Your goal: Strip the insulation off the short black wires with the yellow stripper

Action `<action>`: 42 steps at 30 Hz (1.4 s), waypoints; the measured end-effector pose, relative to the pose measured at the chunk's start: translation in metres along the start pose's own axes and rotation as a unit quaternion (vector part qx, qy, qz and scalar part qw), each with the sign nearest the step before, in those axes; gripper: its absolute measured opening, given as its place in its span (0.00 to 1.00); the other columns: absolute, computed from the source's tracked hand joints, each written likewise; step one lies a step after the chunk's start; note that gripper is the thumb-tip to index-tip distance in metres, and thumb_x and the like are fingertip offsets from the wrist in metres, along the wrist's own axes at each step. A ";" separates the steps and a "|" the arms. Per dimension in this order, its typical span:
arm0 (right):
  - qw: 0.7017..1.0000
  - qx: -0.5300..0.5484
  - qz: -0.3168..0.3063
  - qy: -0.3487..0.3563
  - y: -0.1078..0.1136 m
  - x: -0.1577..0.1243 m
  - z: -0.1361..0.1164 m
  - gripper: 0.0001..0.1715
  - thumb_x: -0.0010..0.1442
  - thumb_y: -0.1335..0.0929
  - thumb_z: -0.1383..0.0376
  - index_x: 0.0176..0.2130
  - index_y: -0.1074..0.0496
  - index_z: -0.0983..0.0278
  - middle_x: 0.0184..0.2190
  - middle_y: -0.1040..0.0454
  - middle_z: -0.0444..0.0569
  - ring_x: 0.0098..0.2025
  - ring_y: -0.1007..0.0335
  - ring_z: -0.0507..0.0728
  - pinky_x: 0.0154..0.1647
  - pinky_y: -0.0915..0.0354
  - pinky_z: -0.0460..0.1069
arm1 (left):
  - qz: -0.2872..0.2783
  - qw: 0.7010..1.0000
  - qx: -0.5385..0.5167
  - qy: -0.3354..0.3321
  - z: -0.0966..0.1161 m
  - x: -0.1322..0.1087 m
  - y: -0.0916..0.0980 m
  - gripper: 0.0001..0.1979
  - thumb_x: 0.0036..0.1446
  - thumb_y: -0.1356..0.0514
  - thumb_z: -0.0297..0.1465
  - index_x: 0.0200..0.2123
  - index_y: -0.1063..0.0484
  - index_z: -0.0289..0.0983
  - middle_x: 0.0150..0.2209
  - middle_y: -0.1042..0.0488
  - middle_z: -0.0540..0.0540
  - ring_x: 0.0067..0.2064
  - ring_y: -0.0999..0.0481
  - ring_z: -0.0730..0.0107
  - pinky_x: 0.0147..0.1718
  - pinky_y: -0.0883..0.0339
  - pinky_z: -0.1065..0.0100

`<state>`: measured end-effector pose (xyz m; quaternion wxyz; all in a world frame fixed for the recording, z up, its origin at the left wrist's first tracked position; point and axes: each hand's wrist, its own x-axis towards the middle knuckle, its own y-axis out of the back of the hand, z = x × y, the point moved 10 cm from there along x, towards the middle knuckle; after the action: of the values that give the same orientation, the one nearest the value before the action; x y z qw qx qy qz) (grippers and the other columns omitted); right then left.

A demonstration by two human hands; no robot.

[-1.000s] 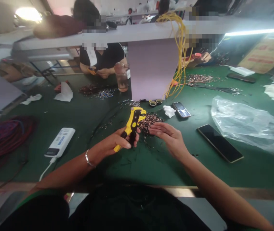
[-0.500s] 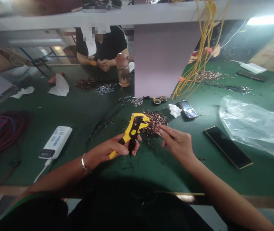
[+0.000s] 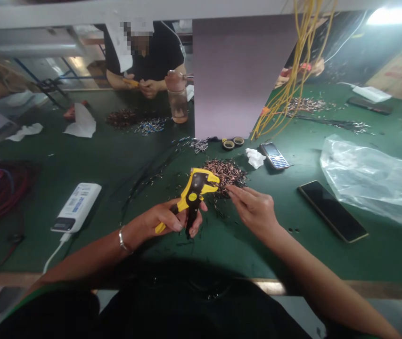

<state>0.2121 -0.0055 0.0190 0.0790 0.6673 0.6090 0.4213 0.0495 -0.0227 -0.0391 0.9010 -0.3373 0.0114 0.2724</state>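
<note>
A yellow and black wire stripper point(image 3: 194, 197) sits in my left hand point(image 3: 167, 217), its jaws facing right. My fingers wrap around both of its handles. My right hand point(image 3: 255, 207) is closed in a pinch just right of the jaws, with thumb and forefinger pressed together. Whatever lies between those fingertips is too small to make out. Behind the jaws and the pinching fingers spreads a pile of short copper-coloured and black wire pieces point(image 3: 227, 170) on the green tabletop point(image 3: 218, 254).
Nearby lie a keypad phone point(image 3: 274, 156), a smartphone point(image 3: 332, 211), a clear plastic bag point(image 3: 370, 181) and a white power bank point(image 3: 77, 207). Yellow wires point(image 3: 298, 84) hang beside a pale upright panel point(image 3: 234, 75). Across the table, a co-worker's hands point(image 3: 149, 88) hold an orange-handled tool.
My right hand has moved slightly left, closer to the wire stripper's jaws. The lower jaw now reaches further out beneath the upper one. The whole view has shifted a little.
</note>
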 end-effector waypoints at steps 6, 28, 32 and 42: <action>1.000 0.011 0.000 -0.011 -0.003 0.000 0.005 0.17 0.65 0.35 0.62 0.45 0.18 0.57 0.35 0.16 0.51 0.32 0.20 0.59 0.35 0.25 0.54 | 0.000 1.000 -0.007 0.015 -0.003 0.001 0.001 0.33 0.33 0.36 0.27 0.49 0.28 0.37 0.33 0.25 0.43 0.34 0.28 0.60 0.36 0.36 0.58; 1.000 0.004 0.004 0.031 -0.009 -0.006 -0.008 0.15 0.63 0.35 0.68 0.41 0.18 0.64 0.31 0.15 0.51 0.28 0.18 0.57 0.29 0.25 0.48 | -0.047 0.999 -0.007 0.001 -0.008 0.000 -0.001 0.36 0.37 0.35 0.25 0.54 0.33 0.34 0.40 0.25 0.41 0.36 0.27 0.63 0.38 0.35 0.61; 1.000 0.025 0.000 0.001 -0.009 -0.005 -0.002 0.15 0.63 0.35 0.66 0.40 0.18 0.62 0.30 0.16 0.49 0.26 0.20 0.55 0.28 0.26 0.48 | -0.047 0.999 -0.008 -0.005 -0.006 -0.001 -0.001 0.36 0.37 0.36 0.25 0.55 0.33 0.35 0.40 0.25 0.41 0.36 0.27 0.63 0.38 0.34 0.61; 1.000 0.019 -0.014 0.004 -0.014 -0.009 -0.001 0.16 0.63 0.35 0.66 0.42 0.18 0.61 0.34 0.15 0.49 0.31 0.18 0.57 0.33 0.24 0.49 | -0.048 0.999 -0.015 -0.019 -0.003 0.001 -0.005 0.34 0.38 0.35 0.26 0.54 0.32 0.34 0.36 0.25 0.42 0.35 0.27 0.63 0.36 0.33 0.61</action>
<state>0.2016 -0.0099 0.0069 0.0696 0.6584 0.6263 0.4116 0.0535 -0.0275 -0.0389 0.9079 -0.3458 -0.0256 0.2354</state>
